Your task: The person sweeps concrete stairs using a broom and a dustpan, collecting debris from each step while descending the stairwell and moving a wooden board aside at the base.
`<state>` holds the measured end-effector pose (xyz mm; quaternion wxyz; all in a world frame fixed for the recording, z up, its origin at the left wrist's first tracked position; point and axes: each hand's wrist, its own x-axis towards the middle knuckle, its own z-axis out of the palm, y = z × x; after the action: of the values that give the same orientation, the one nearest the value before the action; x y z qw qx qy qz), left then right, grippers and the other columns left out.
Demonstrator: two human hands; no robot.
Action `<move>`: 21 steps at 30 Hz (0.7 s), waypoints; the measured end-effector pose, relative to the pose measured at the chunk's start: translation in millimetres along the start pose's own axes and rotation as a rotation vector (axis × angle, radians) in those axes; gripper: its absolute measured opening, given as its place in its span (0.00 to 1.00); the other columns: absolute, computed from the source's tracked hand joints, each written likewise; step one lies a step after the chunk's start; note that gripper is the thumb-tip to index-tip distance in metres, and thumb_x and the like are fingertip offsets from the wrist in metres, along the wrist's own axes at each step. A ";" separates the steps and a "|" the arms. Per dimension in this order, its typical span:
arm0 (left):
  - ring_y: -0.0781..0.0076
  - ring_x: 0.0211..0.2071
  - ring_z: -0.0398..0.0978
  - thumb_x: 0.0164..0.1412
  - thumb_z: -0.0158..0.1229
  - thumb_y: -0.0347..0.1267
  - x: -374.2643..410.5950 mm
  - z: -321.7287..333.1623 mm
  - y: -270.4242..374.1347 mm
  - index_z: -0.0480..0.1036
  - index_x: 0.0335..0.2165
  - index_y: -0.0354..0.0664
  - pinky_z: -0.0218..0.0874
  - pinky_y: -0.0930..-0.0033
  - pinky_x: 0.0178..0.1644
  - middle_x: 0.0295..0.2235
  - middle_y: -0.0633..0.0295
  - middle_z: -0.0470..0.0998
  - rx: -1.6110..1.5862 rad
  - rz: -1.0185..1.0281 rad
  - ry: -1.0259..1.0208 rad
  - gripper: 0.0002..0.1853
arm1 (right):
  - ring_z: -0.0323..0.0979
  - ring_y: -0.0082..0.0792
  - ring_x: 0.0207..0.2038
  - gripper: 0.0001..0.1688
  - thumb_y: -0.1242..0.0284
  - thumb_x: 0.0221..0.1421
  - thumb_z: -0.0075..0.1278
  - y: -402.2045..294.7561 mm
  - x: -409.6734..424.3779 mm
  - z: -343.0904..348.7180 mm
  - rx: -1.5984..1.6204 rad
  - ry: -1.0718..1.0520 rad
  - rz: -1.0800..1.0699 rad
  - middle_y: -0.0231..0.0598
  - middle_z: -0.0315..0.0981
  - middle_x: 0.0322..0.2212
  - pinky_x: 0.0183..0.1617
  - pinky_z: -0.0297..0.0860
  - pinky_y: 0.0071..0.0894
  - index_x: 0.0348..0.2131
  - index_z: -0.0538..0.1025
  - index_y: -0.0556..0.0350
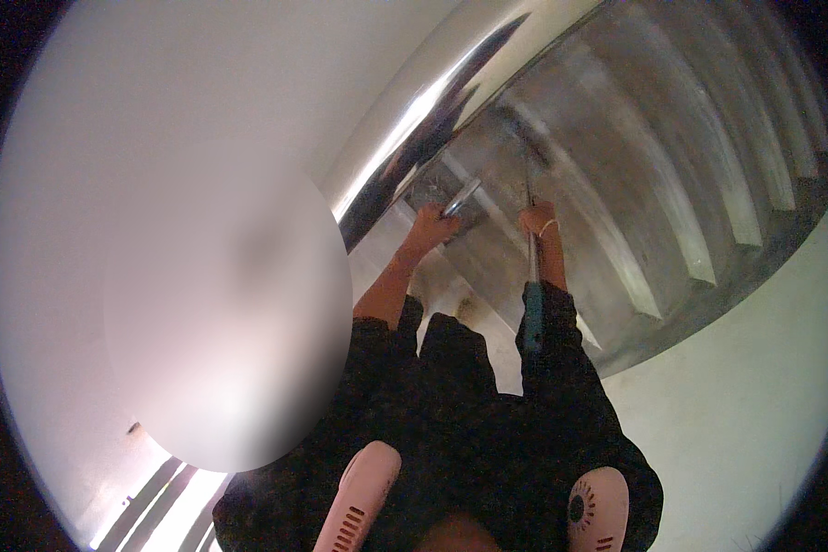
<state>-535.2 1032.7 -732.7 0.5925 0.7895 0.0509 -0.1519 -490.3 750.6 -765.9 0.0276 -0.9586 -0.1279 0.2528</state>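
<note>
My left hand point(436, 226) is closed around a short silver metal handle point(464, 197) low over the stone or concrete steps point(586, 207). Beneath that handle lies a dark flat shape, too dim to name for certain. My right hand point(538, 219), with a pale band at the wrist, grips a long thin pole. Its metal shaft point(533, 259) runs back along my forearm to a teal grip section point(535, 317). The pole's far end reaches a dark, blurred patch on a step, where its head cannot be made out.
Curved steps fan out upward to the right. A glossy rounded metal band point(414, 117) edges the stair on the left, beside a pale smooth surface point(145, 124). A pale wall or floor point(717, 400) lies at right. A pink neck fan point(369, 483) hangs on my dark top.
</note>
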 end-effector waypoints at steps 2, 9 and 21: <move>0.71 0.17 0.72 0.43 0.57 0.35 -2.0 0.2 3.1 0.73 0.23 0.30 0.64 0.68 0.23 0.15 0.55 0.72 0.105 0.047 0.024 0.15 | 0.71 0.43 0.30 0.12 0.68 0.40 0.49 -4.0 23.7 -2.4 -0.076 -0.091 -0.013 0.43 0.74 0.23 0.35 0.67 0.39 0.27 0.74 0.56; 0.74 0.21 0.72 0.46 0.58 0.35 -8.7 -2.5 14.7 0.72 0.25 0.31 0.63 0.67 0.23 0.16 0.56 0.72 -0.070 -0.021 0.007 0.14 | 0.69 0.39 0.22 0.25 0.70 0.40 0.50 -38.5 -57.7 28.9 0.396 -0.170 0.025 0.43 0.72 0.21 0.27 0.67 0.37 0.42 0.68 0.57; 0.69 0.18 0.71 0.44 0.58 0.37 -2.5 6.5 -7.4 0.70 0.20 0.28 0.63 0.64 0.25 0.16 0.53 0.73 0.027 -0.070 0.071 0.18 | 0.62 0.29 0.10 0.22 0.77 0.39 0.48 88.1 -249.3 101.8 0.752 0.254 0.377 0.35 0.64 0.11 0.13 0.61 0.32 0.40 0.69 0.58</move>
<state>-540.7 1028.9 -740.3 0.5741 0.7999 0.0976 -0.1453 -729.2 599.7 -745.8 0.3433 -0.9120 0.1545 0.1626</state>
